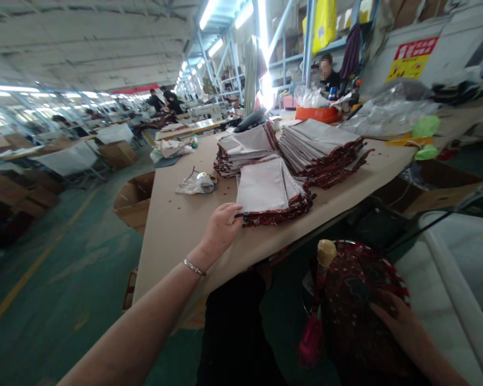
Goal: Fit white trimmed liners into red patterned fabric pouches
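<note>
My left hand, a metal bracelet on its wrist, is at the near left corner of a stack of folded pale grey cloth pieces with dark red patterned edges. Its thumb and fingers are closed on that corner. Two more such stacks lie behind, a left one and a right one. Low on the right, my right hand is bent over dark brown-red patterned cloth on something round with a pale rim; its fingertips are partly lost in shadow. A pink tassel hangs beside it.
The brown table carries a crumpled white bundle, an orange tray and clear plastic bags. Cardboard boxes stand left of it. A white bin is at the right. Another person sits farther back.
</note>
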Motion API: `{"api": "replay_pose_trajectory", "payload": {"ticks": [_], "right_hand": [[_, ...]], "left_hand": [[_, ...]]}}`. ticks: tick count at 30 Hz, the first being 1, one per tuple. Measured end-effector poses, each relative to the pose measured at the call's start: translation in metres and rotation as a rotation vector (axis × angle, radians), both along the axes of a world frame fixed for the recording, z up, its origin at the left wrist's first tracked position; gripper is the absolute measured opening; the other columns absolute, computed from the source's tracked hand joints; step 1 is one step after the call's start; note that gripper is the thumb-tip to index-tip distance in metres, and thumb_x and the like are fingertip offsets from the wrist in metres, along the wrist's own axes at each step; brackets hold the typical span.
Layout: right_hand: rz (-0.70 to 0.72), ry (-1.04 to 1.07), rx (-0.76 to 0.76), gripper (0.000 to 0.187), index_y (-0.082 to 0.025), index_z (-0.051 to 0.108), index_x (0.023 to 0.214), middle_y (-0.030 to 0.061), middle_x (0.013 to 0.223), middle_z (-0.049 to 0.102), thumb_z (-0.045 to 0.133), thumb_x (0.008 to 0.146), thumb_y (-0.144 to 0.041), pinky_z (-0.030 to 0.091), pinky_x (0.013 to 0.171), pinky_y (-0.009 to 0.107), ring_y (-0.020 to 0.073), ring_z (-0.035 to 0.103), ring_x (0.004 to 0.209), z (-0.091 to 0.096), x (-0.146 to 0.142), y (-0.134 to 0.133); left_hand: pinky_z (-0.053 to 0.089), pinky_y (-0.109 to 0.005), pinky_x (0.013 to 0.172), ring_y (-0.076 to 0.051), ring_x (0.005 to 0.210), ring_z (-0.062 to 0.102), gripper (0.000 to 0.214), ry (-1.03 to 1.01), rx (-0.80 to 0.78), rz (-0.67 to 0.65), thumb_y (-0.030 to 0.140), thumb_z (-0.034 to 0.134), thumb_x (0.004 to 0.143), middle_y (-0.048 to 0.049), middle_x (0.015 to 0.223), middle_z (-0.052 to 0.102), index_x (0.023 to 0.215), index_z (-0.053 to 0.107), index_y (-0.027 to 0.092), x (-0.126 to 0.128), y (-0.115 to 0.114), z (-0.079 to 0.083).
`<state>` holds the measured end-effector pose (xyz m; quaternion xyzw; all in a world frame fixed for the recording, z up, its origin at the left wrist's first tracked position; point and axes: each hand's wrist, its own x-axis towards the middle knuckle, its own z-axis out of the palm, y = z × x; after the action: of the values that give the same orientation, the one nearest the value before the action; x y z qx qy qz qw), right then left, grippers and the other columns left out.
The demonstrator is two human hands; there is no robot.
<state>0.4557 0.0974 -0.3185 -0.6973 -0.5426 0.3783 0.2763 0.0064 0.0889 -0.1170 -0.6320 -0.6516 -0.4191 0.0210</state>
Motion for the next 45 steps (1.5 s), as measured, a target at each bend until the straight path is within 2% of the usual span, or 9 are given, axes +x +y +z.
{"api": "replay_pose_trajectory", "payload": {"ticks": [2,4,9,13,16,25,29,33,45], "right_hand": [[0.027,-0.029,0.114,0.055,-0.024,0.061,0.101,0.0147,0.113,0.066,0.061,0.058,-0.056,0.043,0.102,0.050,0.0368,0.060,0.110,-0.007,0.008,-0.002],[0.078,-0.013,0.170,0.052,-0.023,0.059,0.105,0.0129,0.113,0.067,0.057,0.065,-0.057,0.046,0.099,0.049,0.0335,0.062,0.108,0.003,0.010,0.000],[0.186,-0.016,0.266,0.044,-0.020,0.061,0.105,0.0107,0.106,0.069,0.051,0.077,-0.053,0.053,0.091,0.042,0.0279,0.065,0.101,0.055,-0.012,0.004],[0.263,0.001,0.487,0.034,-0.022,0.062,0.102,0.0070,0.108,0.067,0.051,0.083,-0.048,0.050,0.096,0.040,0.0236,0.063,0.101,0.096,-0.044,0.000],[0.331,0.004,0.655,0.025,-0.024,0.062,0.104,0.0048,0.110,0.065,0.051,0.088,-0.039,0.048,0.097,0.037,0.0202,0.062,0.103,0.122,-0.063,-0.006],[0.678,0.006,0.902,0.020,-0.026,0.059,0.107,0.0015,0.108,0.064,0.051,0.090,-0.019,0.051,0.091,0.022,0.0125,0.062,0.102,0.175,-0.099,-0.010],[0.776,0.031,0.926,0.021,-0.025,0.060,0.105,0.0021,0.107,0.065,0.052,0.089,-0.015,0.050,0.094,0.022,0.0130,0.062,0.104,0.187,-0.118,-0.008],[0.832,0.046,0.912,0.020,-0.023,0.060,0.105,0.0032,0.107,0.066,0.053,0.088,-0.015,0.046,0.100,0.025,0.0141,0.061,0.108,0.189,-0.128,-0.011],[0.845,0.072,0.864,0.019,-0.025,0.059,0.102,0.0010,0.098,0.065,0.050,0.090,-0.013,0.050,0.084,0.014,0.0084,0.064,0.092,0.189,-0.125,-0.023]], "left_hand": [[0.050,-0.033,0.088,-0.020,0.093,0.063,0.021,0.092,-0.013,-0.003,0.016,0.056,0.075,-0.0071,0.099,0.069,0.091,0.069,0.019,-0.004,0.006,-0.002],[0.051,-0.031,0.085,-0.019,0.088,0.064,0.020,0.186,-0.054,-0.002,0.017,0.051,0.080,-0.0063,0.093,0.070,0.088,0.070,0.019,-0.009,0.011,-0.002],[0.052,-0.029,0.082,-0.017,0.082,0.065,0.024,0.324,-0.110,0.024,0.017,0.045,0.085,-0.0060,0.089,0.070,0.089,0.069,0.018,-0.013,0.012,0.003],[0.049,-0.036,0.094,-0.022,0.101,0.061,0.030,0.401,-0.006,-0.011,0.013,0.054,0.076,-0.0093,0.107,0.067,0.104,0.066,0.015,-0.008,0.006,0.007],[0.050,-0.037,0.094,-0.022,0.098,0.061,0.026,0.471,-0.013,-0.062,0.013,0.055,0.077,-0.0096,0.104,0.068,0.099,0.067,0.015,-0.007,0.005,0.006],[0.053,-0.028,0.082,-0.017,0.085,0.067,0.021,0.364,-0.117,-0.110,0.014,0.050,0.084,-0.0058,0.092,0.071,0.088,0.071,0.017,-0.015,0.014,0.007],[0.053,-0.029,0.084,-0.017,0.087,0.066,0.015,0.279,-0.102,-0.219,0.015,0.058,0.081,-0.0059,0.095,0.071,0.089,0.070,0.017,-0.020,0.012,0.014],[0.053,-0.029,0.083,-0.017,0.088,0.066,0.015,0.226,-0.085,-0.212,0.015,0.060,0.079,-0.0056,0.096,0.070,0.091,0.070,0.017,-0.024,0.011,0.017],[0.053,-0.032,0.083,-0.019,0.086,0.066,0.010,0.337,-0.113,-0.240,0.016,0.063,0.080,-0.0069,0.093,0.070,0.086,0.070,0.017,-0.023,0.014,0.016]]}}
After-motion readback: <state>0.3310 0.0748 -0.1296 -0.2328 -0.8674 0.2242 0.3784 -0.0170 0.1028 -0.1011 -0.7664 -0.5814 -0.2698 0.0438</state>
